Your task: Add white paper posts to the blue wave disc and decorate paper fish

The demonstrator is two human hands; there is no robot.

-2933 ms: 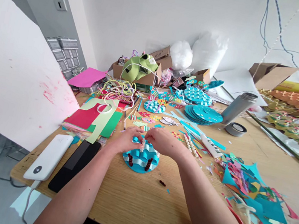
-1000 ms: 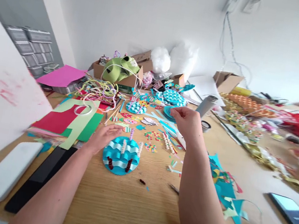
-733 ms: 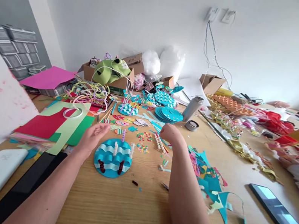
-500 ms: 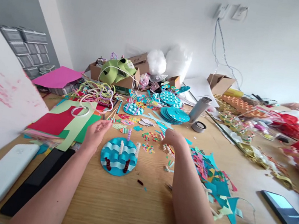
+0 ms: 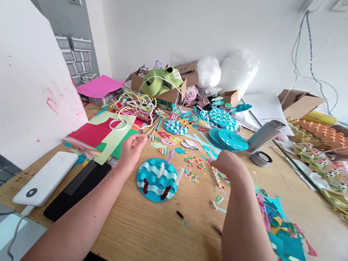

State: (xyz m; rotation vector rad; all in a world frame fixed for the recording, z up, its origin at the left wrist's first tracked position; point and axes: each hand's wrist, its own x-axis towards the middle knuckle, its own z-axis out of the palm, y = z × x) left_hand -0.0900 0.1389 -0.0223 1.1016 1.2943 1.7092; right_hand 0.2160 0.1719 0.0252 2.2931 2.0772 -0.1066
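My left hand [image 5: 133, 145] is closed in a pinch, with thin pale wooden sticks [image 5: 152, 129] rising from its fingertips. In front of it lies a round blue card disc [image 5: 140, 190] with wavy paper strips and upright twisted pipe-cleaner pieces in white, purple and dark brown. Farther right, my right hand [image 5: 227, 162] reaches down with curled fingers at a small heap of pale twisted pieces [image 5: 218, 180]. Its fingertips are mostly hidden, so what they grip does not show. Colourful paper fish [image 5: 168, 142] and small confetti-like bits [image 5: 194, 163] lie between the hands.
A stack of blue discs [image 5: 228, 139], a steel flask [image 5: 266, 135] and its lid [image 5: 261, 158] stand behind my right hand. Blue paper scraps [image 5: 296, 240] lie to the right. A white power bank [image 5: 49, 178] and a black phone-like slab [image 5: 75, 192] rest at left.
The view has swung left and down, so everything sits farther right. My left hand still holds the sticks; my right hand stays low by the pale pieces.
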